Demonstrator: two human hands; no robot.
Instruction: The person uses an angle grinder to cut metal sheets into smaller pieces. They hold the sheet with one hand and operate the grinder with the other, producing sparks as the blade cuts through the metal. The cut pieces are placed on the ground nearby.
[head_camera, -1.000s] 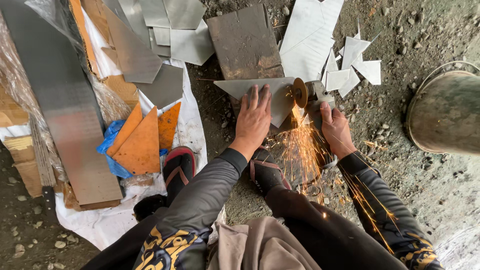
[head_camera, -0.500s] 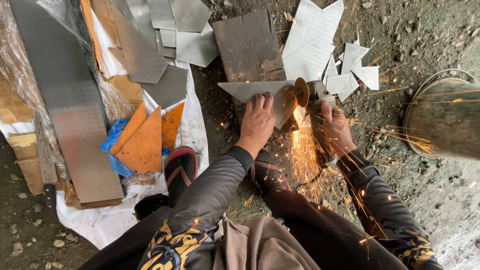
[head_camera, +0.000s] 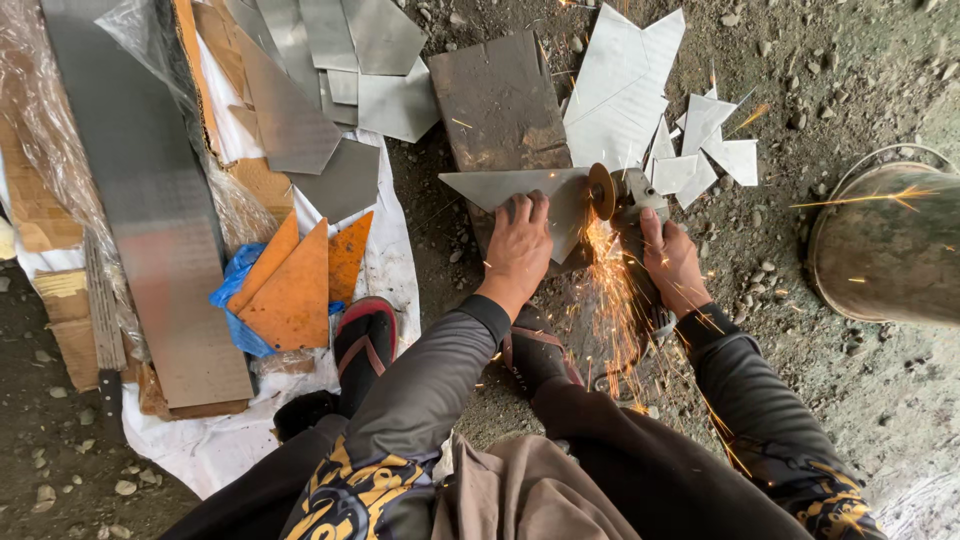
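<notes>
1. Your left hand (head_camera: 517, 245) lies flat, fingers spread, pressing on the metal sheet (head_camera: 520, 190); it grips nothing.
2. Your right hand (head_camera: 672, 262) is wrapped round the grinder (head_camera: 632, 200), fingers closed on its body.
3. The sheet is a grey pointed piece lying on a rusty block (head_camera: 500, 100), on the ground just ahead of your knees, its point towards your left.
4. The grinder's disc (head_camera: 601, 190) meets the sheet's right edge, and sparks (head_camera: 610, 300) fall back towards you between your arms.
5. Pale offcuts (head_camera: 690, 150) lie just beyond the grinder; a metal bucket (head_camera: 885, 245) stands well apart to your right.
6. To your left, orange triangles (head_camera: 300, 280) and long grey strips (head_camera: 150, 200) rest on a white cloth (head_camera: 390, 260).
7. Your sandal (head_camera: 365, 345) sits on that cloth's edge.
</notes>
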